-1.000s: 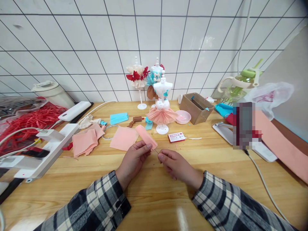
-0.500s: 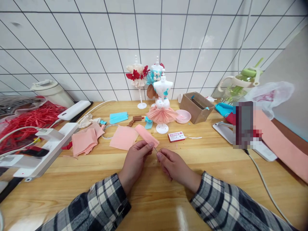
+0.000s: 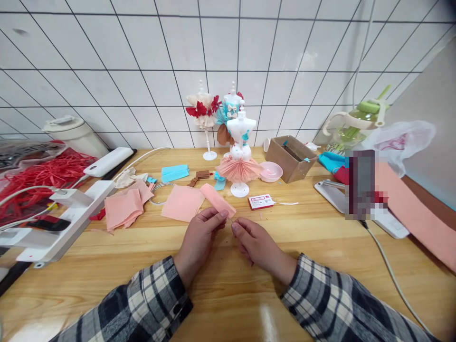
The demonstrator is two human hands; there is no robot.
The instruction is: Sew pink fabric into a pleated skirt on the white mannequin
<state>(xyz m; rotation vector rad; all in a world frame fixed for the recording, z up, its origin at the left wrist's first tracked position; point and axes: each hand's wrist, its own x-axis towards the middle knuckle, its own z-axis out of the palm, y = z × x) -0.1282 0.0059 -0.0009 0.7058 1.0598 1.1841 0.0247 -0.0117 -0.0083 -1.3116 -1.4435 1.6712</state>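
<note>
Above the middle of the table, my left hand (image 3: 202, 237) pinches one end of a thin, stick-like piece (image 3: 231, 220) between thumb and forefinger. The fingertips of my right hand (image 3: 258, 243) are closed on its other end; the piece is too small to name. A narrow peach strip (image 3: 215, 197) reaches back from my left fingertips, and I cannot tell whether they grip it. Behind that hand lies a square peach sheet (image 3: 182, 204). Straight ahead stands a small white dress form (image 3: 242, 130) wearing a pleated peach skirt (image 3: 239, 170).
Two decorated dress forms (image 3: 210, 154) stand behind. A pink bowl (image 3: 271, 172), a brown box (image 3: 295, 166) and a small red-and-white pack (image 3: 261, 202) sit to the right. Folded peach sheets (image 3: 123, 209) and a power strip (image 3: 67, 228) lie left, a blurred-out object (image 3: 361, 185) far right.
The camera view has shifted very slightly. My fingertips look a touch closer together, with less of the thin piece showing between them. Everything else stays in place.
</note>
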